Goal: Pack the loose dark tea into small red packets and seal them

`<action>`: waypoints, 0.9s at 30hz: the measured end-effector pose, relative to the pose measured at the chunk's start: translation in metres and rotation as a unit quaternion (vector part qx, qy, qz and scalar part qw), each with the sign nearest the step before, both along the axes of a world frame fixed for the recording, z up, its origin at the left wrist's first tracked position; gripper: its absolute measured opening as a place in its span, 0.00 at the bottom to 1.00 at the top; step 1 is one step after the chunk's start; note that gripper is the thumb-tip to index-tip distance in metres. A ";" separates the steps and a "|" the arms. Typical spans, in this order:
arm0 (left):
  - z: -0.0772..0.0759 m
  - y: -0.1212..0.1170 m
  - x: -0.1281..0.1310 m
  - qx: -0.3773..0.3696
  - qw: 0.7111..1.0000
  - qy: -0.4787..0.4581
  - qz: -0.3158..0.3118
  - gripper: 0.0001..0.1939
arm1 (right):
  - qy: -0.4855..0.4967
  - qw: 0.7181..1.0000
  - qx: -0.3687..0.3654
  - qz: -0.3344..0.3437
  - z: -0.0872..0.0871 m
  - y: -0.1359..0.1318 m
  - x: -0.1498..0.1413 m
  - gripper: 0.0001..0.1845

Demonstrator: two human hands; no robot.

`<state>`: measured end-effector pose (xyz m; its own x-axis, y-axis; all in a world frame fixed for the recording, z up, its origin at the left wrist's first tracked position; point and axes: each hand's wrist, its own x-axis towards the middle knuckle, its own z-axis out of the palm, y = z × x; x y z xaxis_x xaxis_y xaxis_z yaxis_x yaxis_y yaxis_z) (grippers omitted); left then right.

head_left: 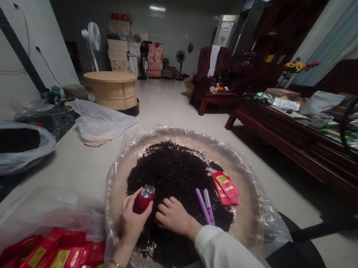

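My left hand (134, 216) is closed around a small red packet (144, 199), held upright over the left side of the heap. The packet's silvery inside shows at its open top. Just to the right, my right hand (171, 216) reaches into the dark loose tea leaves (172, 170), its fingers bent round some of them; the fingertips are partly hidden. The leaves lie heaped in a wide round tray (252, 198) lined with clear plastic. On the heap, right of my right hand, rests a purple hair-straightener-like sealing tool (204, 205). Several flat red packets (225, 188) lie on the tray's right side.
A clear bag of red packets (62, 259) stands at the lower left. Another plastic bag (42, 153) holds dark material. Behind are a round woven stand (112, 90) and a plastic sheet (101, 120). A long wooden table (287, 130) and a fan base (302, 262) stand right.
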<state>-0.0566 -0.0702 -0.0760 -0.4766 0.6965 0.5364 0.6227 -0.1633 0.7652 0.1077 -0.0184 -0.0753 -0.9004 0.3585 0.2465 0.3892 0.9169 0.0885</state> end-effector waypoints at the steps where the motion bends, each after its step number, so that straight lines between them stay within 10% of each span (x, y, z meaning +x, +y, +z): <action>1: -0.001 0.000 0.000 0.000 1.000 -0.001 0.002 0.25 | 0.024 1.000 -0.005 -0.016 0.002 0.003 0.001 0.10; 5: -0.002 0.000 0.000 0.001 1.000 0.008 -0.003 0.25 | 0.185 0.973 -0.085 -0.106 0.015 0.013 0.010 0.13; 8: -0.001 0.000 0.001 0.004 1.000 0.021 -0.010 0.25 | 0.390 0.873 -0.207 -0.207 0.027 0.017 0.015 0.12; 15: -0.003 0.000 0.004 0.002 0.997 0.055 -0.062 0.22 | 0.713 0.369 -0.558 -0.211 0.035 0.019 0.012 0.14; 19: -0.003 -0.001 0.007 -0.019 0.993 0.069 -0.099 0.22 | 0.722 0.177 -0.659 -0.113 0.037 0.019 0.011 0.09; 22: -0.003 -0.002 0.009 -0.041 0.989 0.078 -0.122 0.22 | 0.724 0.121 -0.674 -0.082 0.043 0.018 0.007 0.11; 27: -0.003 -0.002 0.012 -0.058 0.986 0.073 -0.137 0.24 | 0.726 0.160 -0.666 -0.069 0.056 0.013 -0.006 0.16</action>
<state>-0.0442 -0.0724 -0.0786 -0.1853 0.8491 0.4947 0.6713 -0.2583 0.6947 0.1014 -0.0053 -0.0195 -0.2020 0.9551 -0.2167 -0.8612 -0.2786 -0.4250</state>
